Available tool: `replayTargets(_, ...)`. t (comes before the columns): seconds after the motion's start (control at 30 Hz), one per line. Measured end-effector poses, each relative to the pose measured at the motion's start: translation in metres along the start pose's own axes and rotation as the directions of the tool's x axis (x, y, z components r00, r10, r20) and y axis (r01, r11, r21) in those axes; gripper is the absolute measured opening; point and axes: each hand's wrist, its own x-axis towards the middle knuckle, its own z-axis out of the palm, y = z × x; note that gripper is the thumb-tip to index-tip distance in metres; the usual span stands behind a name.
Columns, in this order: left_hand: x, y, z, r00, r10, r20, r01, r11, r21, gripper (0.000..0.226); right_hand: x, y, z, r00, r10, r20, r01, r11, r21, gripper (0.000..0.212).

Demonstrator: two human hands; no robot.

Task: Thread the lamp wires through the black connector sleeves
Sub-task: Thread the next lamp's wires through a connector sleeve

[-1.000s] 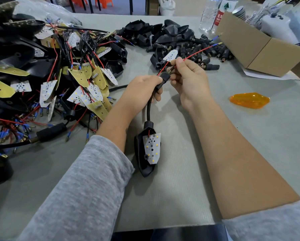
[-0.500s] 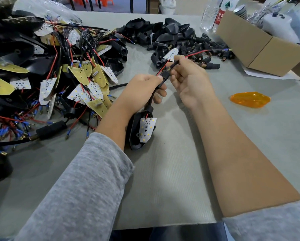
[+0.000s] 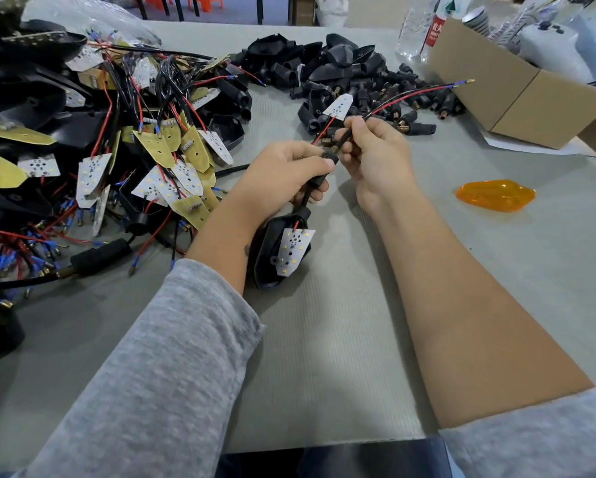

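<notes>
Right at the centre, the left hand (image 3: 283,177) has its fingers curled round a black connector sleeve (image 3: 319,179), the thumb lying along the top and pressing near its upper end. Just beside it, the right hand (image 3: 376,160) pinches the lamp wires (image 3: 407,96) between thumb and curled fingers, a thin black tube showing where it passes under the fingertips. The two hands are close together, nearly touching, above the table (image 3: 341,339).

From the right hand's pinch the red and black wires run up and to the right, ending in a blue-collared brass terminal (image 3: 464,81) in the air near the cardboard box (image 3: 517,88). Below the left hand, the sleeve continues as a dark stem into a black lamp housing (image 3: 265,250), which hangs by the left wrist and carries a white LED board (image 3: 295,250) with red wire at its top.

Farther out, a heap of black housings, LED boards and red and black wires (image 3: 100,150) covers the left of the table. A pile of loose black sleeves and connectors (image 3: 341,67) lies beyond the hands. An orange lens (image 3: 495,194) rests on the table well to the right, and plastic bottles (image 3: 424,25) stand at the far edge. Grey sleeves (image 3: 158,374) cover both upper forearms.
</notes>
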Motion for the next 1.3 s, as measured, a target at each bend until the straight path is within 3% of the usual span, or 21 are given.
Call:
replayTargets(0.47, -0.007, 0.004, -0.012, 0.979, -0.098, 0.178, 0.124, 0.982, -0.143, 0.006, 0.005, -0.001, -0.002, 0.984, -0.049, -0.169, 0.072, 0.989, 0.127, 0.021)
replayTargets(0.6, -0.007, 0.004, -0.011, 0.991, -0.070, 0.114, 0.088, 0.984, -0.155, 0.009, 0.004, -0.008, -0.004, 0.999, 0.049, -0.015, -0.045, 0.977, 0.209, 0.019)
replayTargets(0.7, -0.004, 0.004, -0.009, 0.997, -0.052, 0.052, 0.058, 0.991, -0.119, 0.009, -0.001, -0.007, 0.000, 0.980, 0.111, 0.165, -0.117, 0.993, 0.025, 0.017)
replayTargets(0.8, -0.002, 0.004, -0.008, 0.998, -0.059, 0.001, 0.058, 0.989, -0.133, 0.007, -0.005, -0.001, 0.003, 0.972, 0.071, 0.223, -0.042, 0.990, -0.132, 0.020)
replayTargets(0.97, -0.002, 0.002, -0.008, 0.995, -0.061, -0.080, 0.046, 0.982, -0.181, 0.011, -0.003, -0.002, 0.001, 0.995, -0.029, 0.092, 0.038, 0.994, -0.098, 0.021)
replayTargets(1.3, -0.007, -0.004, -0.015, 0.992, 0.049, -0.119, -0.042, 0.997, 0.063, 0.035, 0.007, -0.006, -0.009, 0.979, -0.040, -0.198, 0.086, 0.969, 0.231, 0.023)
